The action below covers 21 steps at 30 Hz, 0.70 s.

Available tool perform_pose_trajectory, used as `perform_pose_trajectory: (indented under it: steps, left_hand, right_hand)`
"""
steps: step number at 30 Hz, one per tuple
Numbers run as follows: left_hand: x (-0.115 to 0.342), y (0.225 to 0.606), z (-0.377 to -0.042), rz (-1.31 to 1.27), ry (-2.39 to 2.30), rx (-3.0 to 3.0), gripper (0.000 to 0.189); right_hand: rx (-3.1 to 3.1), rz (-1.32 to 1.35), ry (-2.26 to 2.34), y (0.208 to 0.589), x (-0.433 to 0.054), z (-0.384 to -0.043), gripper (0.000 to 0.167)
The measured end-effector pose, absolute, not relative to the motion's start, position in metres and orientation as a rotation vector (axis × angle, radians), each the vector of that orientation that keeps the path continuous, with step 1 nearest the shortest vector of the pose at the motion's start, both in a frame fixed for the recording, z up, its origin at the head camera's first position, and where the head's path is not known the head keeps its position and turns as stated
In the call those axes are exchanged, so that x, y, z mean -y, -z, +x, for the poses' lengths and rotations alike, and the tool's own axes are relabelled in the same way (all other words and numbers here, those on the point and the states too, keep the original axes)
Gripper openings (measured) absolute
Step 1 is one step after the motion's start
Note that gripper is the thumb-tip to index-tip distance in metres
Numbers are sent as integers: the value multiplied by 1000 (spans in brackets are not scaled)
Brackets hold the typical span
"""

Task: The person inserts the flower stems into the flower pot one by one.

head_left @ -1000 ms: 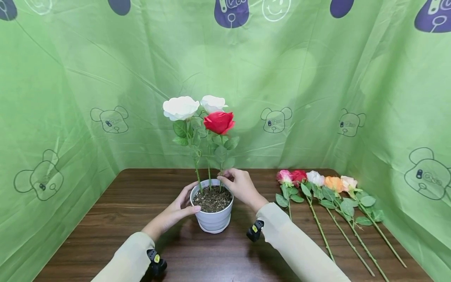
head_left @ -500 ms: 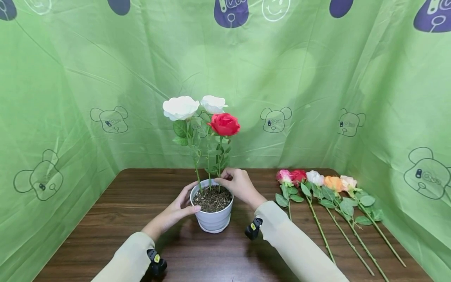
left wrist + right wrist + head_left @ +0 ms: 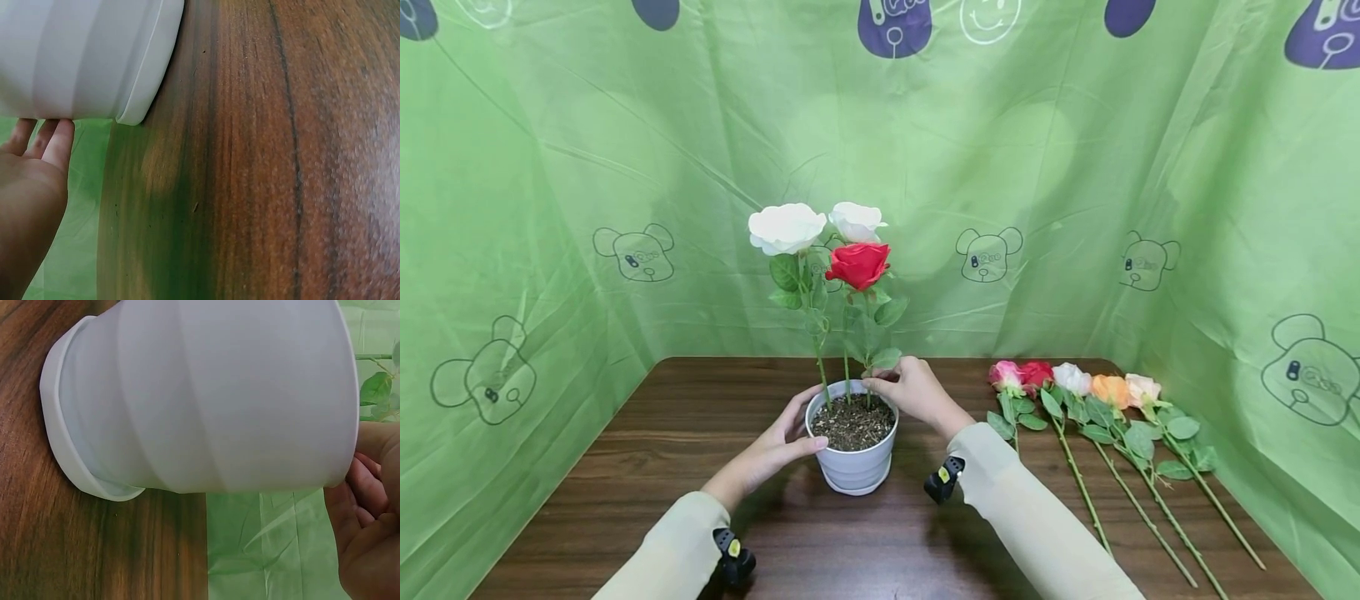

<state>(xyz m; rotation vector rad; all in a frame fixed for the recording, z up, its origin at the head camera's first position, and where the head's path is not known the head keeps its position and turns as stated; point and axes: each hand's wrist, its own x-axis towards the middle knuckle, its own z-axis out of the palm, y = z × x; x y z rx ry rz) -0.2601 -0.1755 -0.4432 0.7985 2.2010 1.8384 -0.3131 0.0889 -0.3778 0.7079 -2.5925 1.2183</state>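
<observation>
A white flowerpot (image 3: 855,468) filled with dark soil (image 3: 850,427) stands on its saucer at the middle of the table. My left hand (image 3: 781,440) holds the pot's left side, thumb at the front of the rim and fingers around the back; in the left wrist view, fingertips (image 3: 59,140) meet the pot's wall. Over the right of the rim, my right hand (image 3: 917,392) pinches the red rose (image 3: 859,267) low on its stem, which rises from the soil. A large white rose (image 3: 786,228) and a smaller white rose (image 3: 857,222) stand upright in the same soil.
Several roses lie on the wooden table (image 3: 647,450) at the right, stems towards me: a pink-and-white rose (image 3: 1004,377), a red one, a white one, an orange rose (image 3: 1109,392) and a pale peach rose (image 3: 1142,389). Green printed cloth (image 3: 722,150) encloses the table's back and sides.
The red rose has turned on its stem in my right hand: its bloom swung right, then back left, and its leaves now face differently. My left hand and the pot keep their place.
</observation>
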Motion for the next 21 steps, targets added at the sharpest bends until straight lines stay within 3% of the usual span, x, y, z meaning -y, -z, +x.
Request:
perform_pose_trajectory:
  steps: [21]
  left_hand:
    - [175, 444, -261, 805, -1847, -2202, 76]
  right_hand:
    - [2588, 618, -1269, 383, -92, -315, 7]
